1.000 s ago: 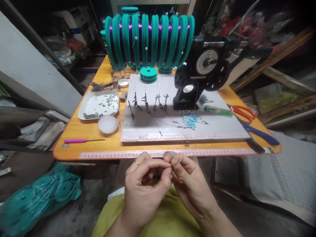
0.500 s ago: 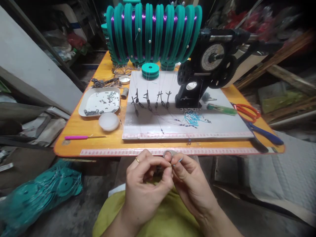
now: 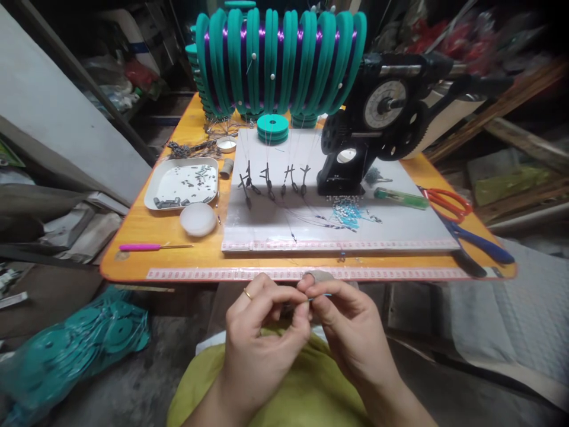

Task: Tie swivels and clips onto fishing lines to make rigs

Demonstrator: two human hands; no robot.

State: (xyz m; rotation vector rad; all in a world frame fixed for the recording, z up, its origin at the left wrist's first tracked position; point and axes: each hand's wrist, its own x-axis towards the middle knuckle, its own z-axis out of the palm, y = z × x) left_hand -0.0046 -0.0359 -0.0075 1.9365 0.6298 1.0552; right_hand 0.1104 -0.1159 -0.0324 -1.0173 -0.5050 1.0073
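My left hand [image 3: 267, 338], with a ring on one finger, is pinched at thumb and forefinger in front of the table's near edge. Its fingertips meet those of my right hand [image 3: 349, 326], which pinches a thin blue piece [image 3: 326, 295] whose end sticks out to the right. What lies between the left fingertips is too small to make out. A grey band [image 3: 320, 276] is wrapped on a finger of the right hand. Beyond the hands, a white board [image 3: 275, 231] carries a pile of blue and white pieces [image 3: 347, 212] and dark swivels on thin lines.
Teal spools [image 3: 280, 62] hang over the board beside a black machine [image 3: 347, 154]. On the left are a white tray [image 3: 180, 181], a small bowl [image 3: 198, 220] and a pink-handled tool [image 3: 140, 247]. Scissors [image 3: 448, 201], a green cutter [image 3: 401, 198] and blue-handled pliers [image 3: 484, 242] lie right.
My right forefinger has straightened and come down over the blue piece, which now lies flatter. Both hands stay together. The view has shifted slightly.
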